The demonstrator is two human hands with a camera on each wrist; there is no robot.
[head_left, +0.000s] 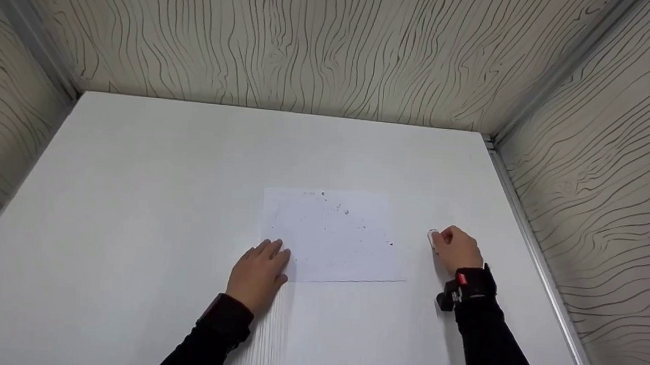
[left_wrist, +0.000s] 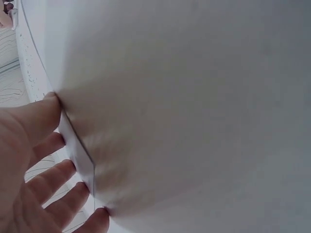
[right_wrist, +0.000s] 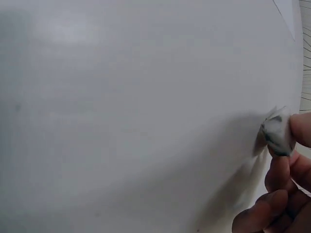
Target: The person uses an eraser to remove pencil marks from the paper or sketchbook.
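A sheet of white paper [head_left: 337,253] lies on the white table, dotted with small dark crumbs. My left hand [head_left: 258,273] rests on its lower left corner, fingers fairly straight and spread; the left wrist view shows the thumb and fingertips pressing along the paper's edge [left_wrist: 80,141]. Off to the right of the sheet, my right hand [head_left: 458,250] pinches a small white eraser [right_wrist: 278,131] between thumb and fingers. Dark smudges mark the eraser, and part of it is hidden by the fingers. In the head view only the eraser's pale end [head_left: 432,235] shows.
The white table [head_left: 156,192] stretches around the paper on all sides. Wood-grain patterned panels [head_left: 290,40] stand behind it and at both sides, with grey metal strips [head_left: 544,269] along the corners and right edge. Each wrist carries a dark strap [head_left: 475,282].
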